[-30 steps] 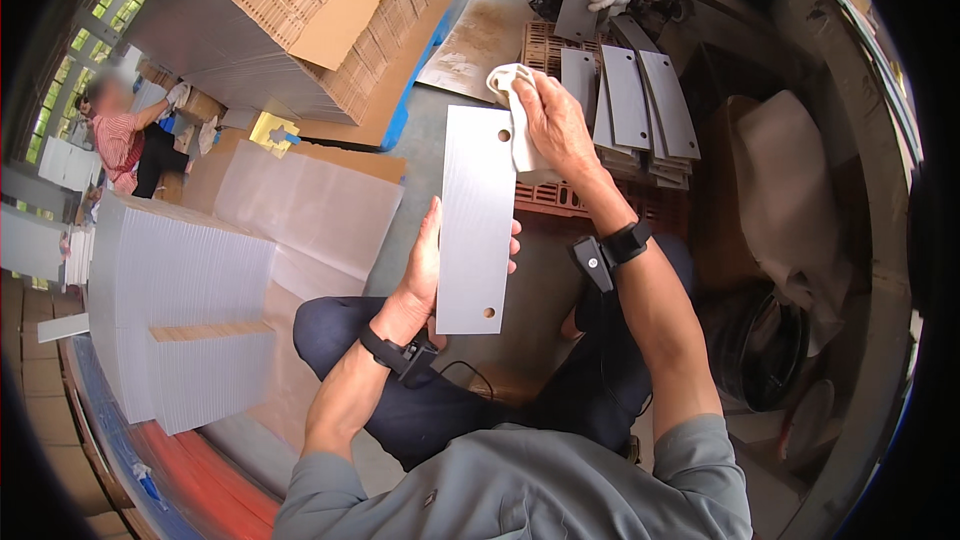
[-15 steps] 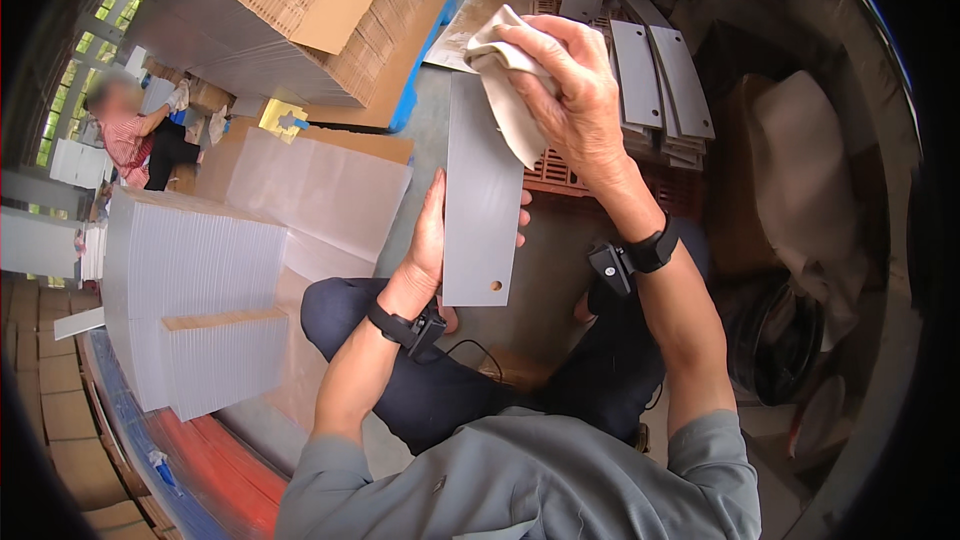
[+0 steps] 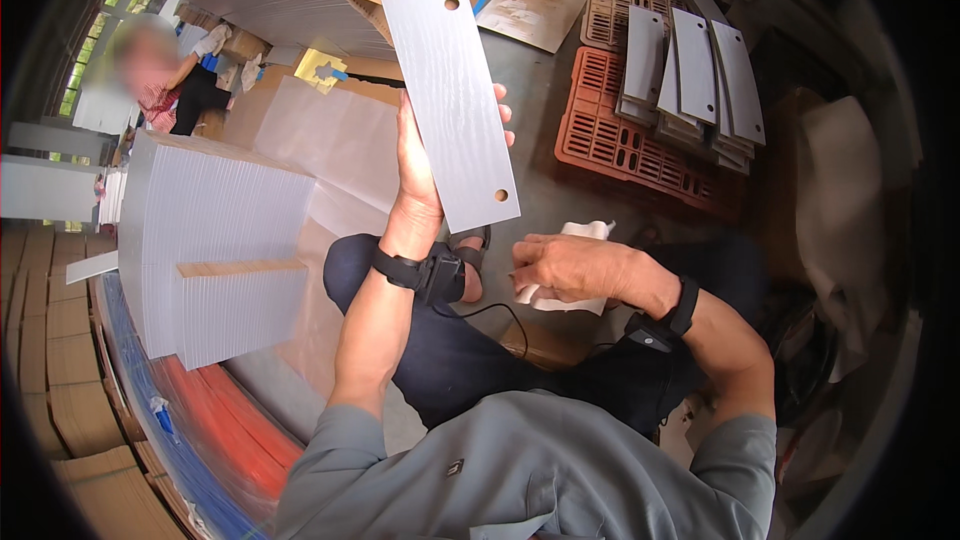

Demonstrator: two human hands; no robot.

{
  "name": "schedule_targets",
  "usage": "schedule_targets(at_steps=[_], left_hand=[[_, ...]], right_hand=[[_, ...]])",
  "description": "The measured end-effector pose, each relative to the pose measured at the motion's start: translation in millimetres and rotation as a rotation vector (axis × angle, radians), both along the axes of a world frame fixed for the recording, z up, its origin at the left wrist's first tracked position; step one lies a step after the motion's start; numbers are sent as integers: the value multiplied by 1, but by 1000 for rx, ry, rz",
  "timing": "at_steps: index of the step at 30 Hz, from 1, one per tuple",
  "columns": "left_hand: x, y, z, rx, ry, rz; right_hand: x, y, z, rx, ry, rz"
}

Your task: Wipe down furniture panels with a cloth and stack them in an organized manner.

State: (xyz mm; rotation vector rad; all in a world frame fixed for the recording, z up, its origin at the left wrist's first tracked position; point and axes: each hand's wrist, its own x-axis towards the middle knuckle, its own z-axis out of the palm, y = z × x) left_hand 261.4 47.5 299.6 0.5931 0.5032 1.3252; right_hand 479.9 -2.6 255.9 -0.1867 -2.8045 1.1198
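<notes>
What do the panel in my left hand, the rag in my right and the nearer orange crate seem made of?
Panel: perhaps coated wood board, satin grey, from its wavy grain and brownish holes. Rag: likely cotton cloth, matte whitish, softly creased. Crate: probably moulded plastic, dull orange, given its regular slots.

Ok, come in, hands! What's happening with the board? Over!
Left grip: holding grey board. Right grip: holding bunched white cloth, apart from board. Nothing covering board's front.
</notes>
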Motion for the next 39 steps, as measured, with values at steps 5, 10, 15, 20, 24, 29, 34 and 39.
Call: schedule_targets(at_steps=[5, 10, 15, 20, 24, 29, 34, 39], left_hand=[[-3, -2, 6, 22, 22, 31], [-1, 0, 2, 32, 22, 23], [6, -1, -3, 19, 12, 15], [13, -2, -4, -31, 67, 30], [23, -2, -6, -48, 77, 30], [42, -11, -4, -61, 202, -45], [58, -30, -10, -181, 251, -42], [41, -20, -40, -197, -94, -290]], right_hand=[[31, 36, 18, -115, 150, -422], [41, 48, 35, -62, 162, -732], [38, 45, 39, -12, 490, -833], [33, 39, 39, 87, 630, -814], [25, 29, 36, 148, 519, -662], [24, 44, 40, 169, 525, -649], [22, 100, 60, 300, 724, -973], [65, 138, 47, 146, 805, -1415]])
